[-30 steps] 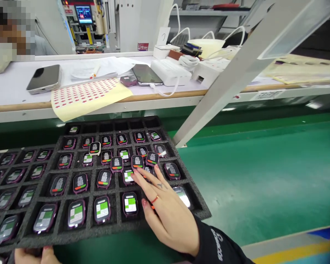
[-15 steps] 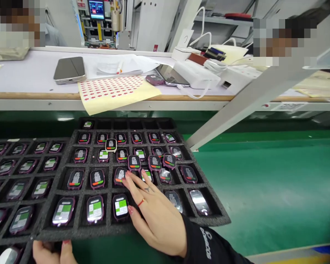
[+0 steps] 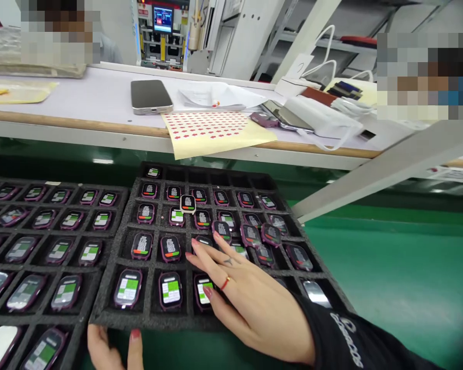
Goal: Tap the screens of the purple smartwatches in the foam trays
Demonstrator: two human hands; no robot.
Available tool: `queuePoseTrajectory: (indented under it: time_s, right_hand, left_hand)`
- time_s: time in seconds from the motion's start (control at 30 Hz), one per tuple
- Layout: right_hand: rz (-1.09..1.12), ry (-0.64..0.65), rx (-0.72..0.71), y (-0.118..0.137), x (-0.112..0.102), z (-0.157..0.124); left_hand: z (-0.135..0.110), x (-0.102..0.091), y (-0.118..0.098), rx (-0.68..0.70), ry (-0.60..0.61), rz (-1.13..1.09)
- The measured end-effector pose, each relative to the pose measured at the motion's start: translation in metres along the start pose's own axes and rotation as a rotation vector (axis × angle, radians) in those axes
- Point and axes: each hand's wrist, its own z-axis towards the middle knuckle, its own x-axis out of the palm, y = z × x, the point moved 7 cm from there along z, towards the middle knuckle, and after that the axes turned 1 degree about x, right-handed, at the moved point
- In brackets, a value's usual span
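A black foam tray with a grid of pockets lies on the green belt, holding several small purple-rimmed watch bodies with lit screens. My right hand lies flat across the tray's middle with fingers stretched out over the watches, fingertips by a watch. My left hand grips the tray's near edge from below, thumb and a finger showing. A white-rimmed watch and a few purple ones sit loose on the pocket ridges.
A second foam tray of watches adjoins on the left. Behind runs a white bench with a phone, a yellow sheet of red stickers, papers and chargers. A slanted white beam crosses on the right. Two other people stand beyond the bench.
The view has swung left, so tray and bench sit further right in frame. My right hand stays flat on the watches; my left hand shows more at the tray's near edge.
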Motion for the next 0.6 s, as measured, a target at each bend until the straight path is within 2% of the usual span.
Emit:
queuePoseTrajectory:
  time_s: [0.17, 0.3, 0.43, 0.6]
  right_hand:
    - [-0.034, 0.068, -0.063, 0.004, 0.015, 0.021]
    - [-0.102, 0.112, -0.092, 0.003, 0.021, 0.028]
    - [-0.120, 0.036, -0.074, -0.008, 0.019, 0.041]
    - [-0.174, 0.108, -0.085, -0.019, 0.029, 0.065]
  left_hand:
    - [-0.003, 0.002, -0.003, 0.033, 0.047, -0.032]
    - [-0.003, 0.001, -0.004, 0.025, 0.023, -0.026]
    - [-0.005, 0.001, 0.009, 0.048, 0.043, -0.070]
    - [-0.009, 0.000, 0.024, 0.044, 0.013, -0.071]
